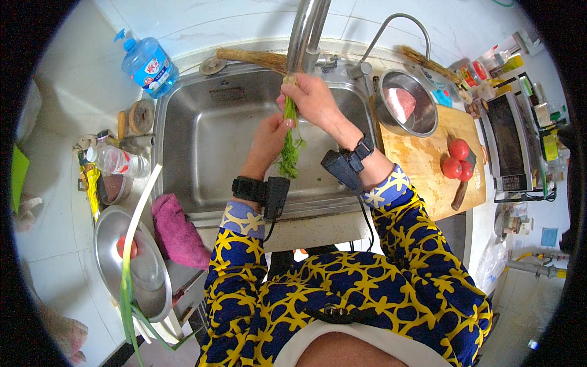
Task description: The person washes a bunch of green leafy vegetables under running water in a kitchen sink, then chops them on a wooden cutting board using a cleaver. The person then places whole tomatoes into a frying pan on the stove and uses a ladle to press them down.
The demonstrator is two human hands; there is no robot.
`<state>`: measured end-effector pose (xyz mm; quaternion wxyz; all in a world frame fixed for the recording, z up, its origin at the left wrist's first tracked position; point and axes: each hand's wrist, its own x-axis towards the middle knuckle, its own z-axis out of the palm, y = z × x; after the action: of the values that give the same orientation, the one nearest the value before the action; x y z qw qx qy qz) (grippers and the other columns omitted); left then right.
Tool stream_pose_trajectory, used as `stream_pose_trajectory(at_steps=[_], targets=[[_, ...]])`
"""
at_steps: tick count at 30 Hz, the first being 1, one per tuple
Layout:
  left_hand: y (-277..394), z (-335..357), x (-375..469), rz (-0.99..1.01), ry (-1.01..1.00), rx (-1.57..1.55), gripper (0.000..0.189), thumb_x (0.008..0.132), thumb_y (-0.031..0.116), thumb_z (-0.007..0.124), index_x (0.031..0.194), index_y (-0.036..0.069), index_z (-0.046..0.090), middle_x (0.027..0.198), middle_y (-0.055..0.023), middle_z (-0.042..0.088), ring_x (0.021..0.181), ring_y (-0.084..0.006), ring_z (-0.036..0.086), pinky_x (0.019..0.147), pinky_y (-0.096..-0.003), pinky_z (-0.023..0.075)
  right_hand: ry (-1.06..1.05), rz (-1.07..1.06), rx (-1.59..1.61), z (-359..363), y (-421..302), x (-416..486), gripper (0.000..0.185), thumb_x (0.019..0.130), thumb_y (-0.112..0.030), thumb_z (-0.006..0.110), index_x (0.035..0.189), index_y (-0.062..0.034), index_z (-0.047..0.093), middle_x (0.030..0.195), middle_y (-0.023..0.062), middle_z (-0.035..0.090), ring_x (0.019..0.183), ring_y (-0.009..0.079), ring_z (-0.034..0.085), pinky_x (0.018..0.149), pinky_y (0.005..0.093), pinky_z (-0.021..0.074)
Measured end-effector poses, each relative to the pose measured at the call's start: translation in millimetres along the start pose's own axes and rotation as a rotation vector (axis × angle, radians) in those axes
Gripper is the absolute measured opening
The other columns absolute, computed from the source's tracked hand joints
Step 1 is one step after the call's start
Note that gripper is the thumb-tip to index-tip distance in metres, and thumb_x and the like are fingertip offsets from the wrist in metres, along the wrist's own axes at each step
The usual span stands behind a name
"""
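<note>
A bunch of leafy green herbs (290, 158), probably coriander, hangs over the stainless steel sink (220, 137) with its leaves downward and its pale stem ends up. My right hand (316, 101) grips the bunch near the stem ends, just below the tap spout (299, 41). Lower down, the fingers of my left hand (267, 142) pinch the stems above the leaves. Whether water runs from the tap cannot be told. A small green scrap lies on the sink floor, right of the leaves.
Right of the sink, a steel bowl (384, 117) with raw meat (401, 104) overlaps a wooden cutting board (408, 160). Three tomatoes (458, 149) rest by a knife (460, 195). On the left are a detergent bottle (149, 66), a pink cloth (176, 231), and a long leek (133, 229) across a steel basin (153, 280).
</note>
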<state>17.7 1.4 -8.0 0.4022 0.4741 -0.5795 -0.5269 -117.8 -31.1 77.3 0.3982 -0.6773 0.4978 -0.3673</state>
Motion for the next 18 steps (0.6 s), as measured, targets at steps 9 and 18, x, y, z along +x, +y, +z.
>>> stream_pose_trajectory(at_steps=[9,18], targets=[[10,10,-5,0.150,0.014,-0.321,0.022,0.091,0.016,0.046,0.106,0.001,0.051,0.084,-0.0008,0.055,0.069,-0.0101,0.053,0.067,-0.0257,0.0451,-0.040,0.161,0.310,1,17,4,0.017,0.090,-0.017,0.050,0.091,-0.0015,0.057,0.080,0.0058,0.064,0.068,0.0106,0.060,0.056,0.0237,0.0473],[11,8,-4,0.009,0.090,-0.304,0.019,0.093,0.022,0.043,0.087,0.007,0.052,0.065,0.0036,0.045,0.053,-0.0056,0.040,0.048,-0.0199,0.0330,-0.143,0.020,0.556,19,37,-10,0.017,0.083,-0.016,0.060,0.085,0.0007,0.058,0.072,0.0026,0.062,0.056,0.0097,0.056,0.049,0.0257,0.0452]])
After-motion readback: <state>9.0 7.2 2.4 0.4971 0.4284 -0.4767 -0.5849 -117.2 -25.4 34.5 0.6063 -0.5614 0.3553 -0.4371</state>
